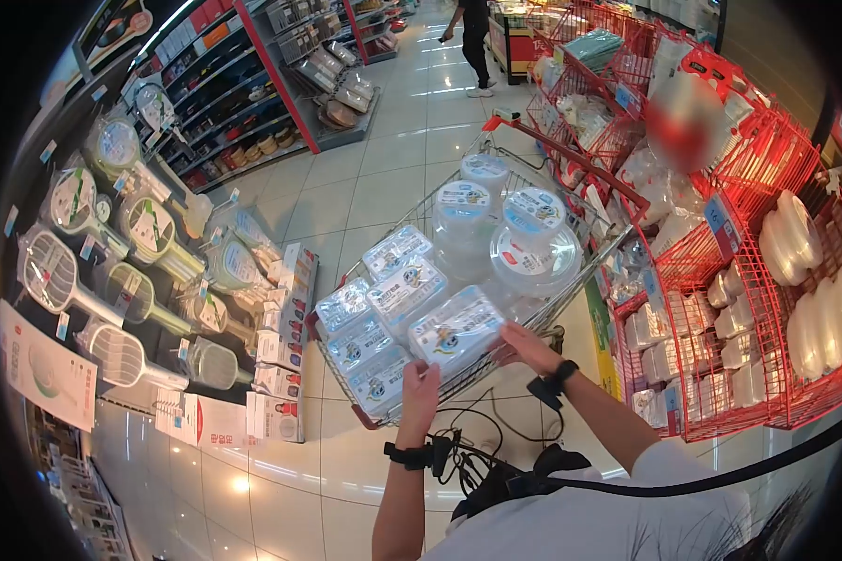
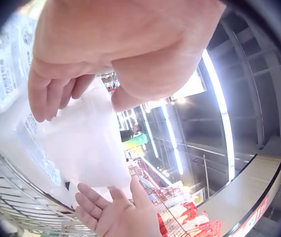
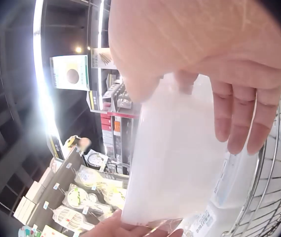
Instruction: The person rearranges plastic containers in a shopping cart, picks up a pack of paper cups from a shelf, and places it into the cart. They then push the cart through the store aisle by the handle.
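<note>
Indoors — pack [image 1: 456, 327], wire cart [image 1: 580, 161], tiled floor [image 1: 346, 467]

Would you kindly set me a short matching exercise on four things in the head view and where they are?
Things:
1. One white pack
2. Round tubs
3. Rackets
4. Red wire baskets

Places:
A. Left of the cart
B. Between left grip and right grip
C. Right of the cart
D. In the cart, towards its handle end

Pairs: 1-B, 2-D, 3-A, 4-C
</note>
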A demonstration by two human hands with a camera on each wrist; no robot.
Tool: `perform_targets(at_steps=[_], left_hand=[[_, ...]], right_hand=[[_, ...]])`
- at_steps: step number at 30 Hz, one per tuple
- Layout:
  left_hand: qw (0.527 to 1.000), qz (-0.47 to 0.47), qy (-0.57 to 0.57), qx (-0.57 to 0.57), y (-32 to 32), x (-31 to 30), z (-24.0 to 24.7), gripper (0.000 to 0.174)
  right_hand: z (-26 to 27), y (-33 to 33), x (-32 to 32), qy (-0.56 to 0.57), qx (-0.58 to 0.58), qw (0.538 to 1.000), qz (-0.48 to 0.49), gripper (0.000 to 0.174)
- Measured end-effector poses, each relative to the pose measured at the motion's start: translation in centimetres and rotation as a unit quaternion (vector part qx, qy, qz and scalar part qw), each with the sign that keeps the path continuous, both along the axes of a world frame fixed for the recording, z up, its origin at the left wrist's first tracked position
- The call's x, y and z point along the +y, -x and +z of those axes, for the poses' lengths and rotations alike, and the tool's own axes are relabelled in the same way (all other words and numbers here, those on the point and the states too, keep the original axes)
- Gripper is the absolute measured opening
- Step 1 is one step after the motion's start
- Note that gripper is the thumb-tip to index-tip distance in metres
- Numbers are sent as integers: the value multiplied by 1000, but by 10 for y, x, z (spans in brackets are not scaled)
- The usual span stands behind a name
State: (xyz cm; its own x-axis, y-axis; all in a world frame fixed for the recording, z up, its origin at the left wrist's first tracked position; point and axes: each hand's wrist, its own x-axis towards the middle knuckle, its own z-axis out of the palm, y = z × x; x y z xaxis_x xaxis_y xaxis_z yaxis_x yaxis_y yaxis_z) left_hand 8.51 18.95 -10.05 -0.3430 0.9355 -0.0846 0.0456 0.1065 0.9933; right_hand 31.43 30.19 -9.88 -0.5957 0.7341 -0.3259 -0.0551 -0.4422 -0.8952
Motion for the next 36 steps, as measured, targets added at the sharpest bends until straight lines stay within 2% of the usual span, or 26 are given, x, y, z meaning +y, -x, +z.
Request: perform_targets(at_steps=[3,7,9,13,15,18,20,23,26,28,30,33,36], left_hand=[[998,39,39,40,8,-2,10,36],[995,43,56,75,25,7,-29,35],[995,56,49,67,25,11,-39,35],[996,55,50,41,24,13,-38,36],[998,10,64,22,26,16,-36,36],[990,51,123,-47,32,12,1,37],[992,65,103,-16,55,16,-11,43],[993,79,65,-59,77,34,0,68],[997,44,7,-58,89,58,-3,71],[996,28,41,-71,90,73,3,70],[993,66,64,-73,89,91,-6,57],[992,-4,103,-73,91,98,-8,66],[994,10,79,-78,92,106,-30,65]], right_hand=[[-16,29,13,57,29,998,9,40],[-35,46,22,84,30,996,-9,40],[-42,47,24,48,-11,999,-11,42],[-49,47,26,66,-7,998,-20,45],[-49,44,26,49,-19,998,-43,48],[-53,38,29,49,-19,998,-24,54],[-52,34,28,50,-23,998,-38,58],[-51,24,28,45,-30,996,-73,64],[-56,2,21,31,-28,994,-105,65],[-54,-20,13,21,-24,992,-119,64],[-48,-50,2,21,-54,989,-136,61],[-48,-101,-20,34,-59,981,-180,58],[-60,-150,-43,54,-61,968,-237,57]])
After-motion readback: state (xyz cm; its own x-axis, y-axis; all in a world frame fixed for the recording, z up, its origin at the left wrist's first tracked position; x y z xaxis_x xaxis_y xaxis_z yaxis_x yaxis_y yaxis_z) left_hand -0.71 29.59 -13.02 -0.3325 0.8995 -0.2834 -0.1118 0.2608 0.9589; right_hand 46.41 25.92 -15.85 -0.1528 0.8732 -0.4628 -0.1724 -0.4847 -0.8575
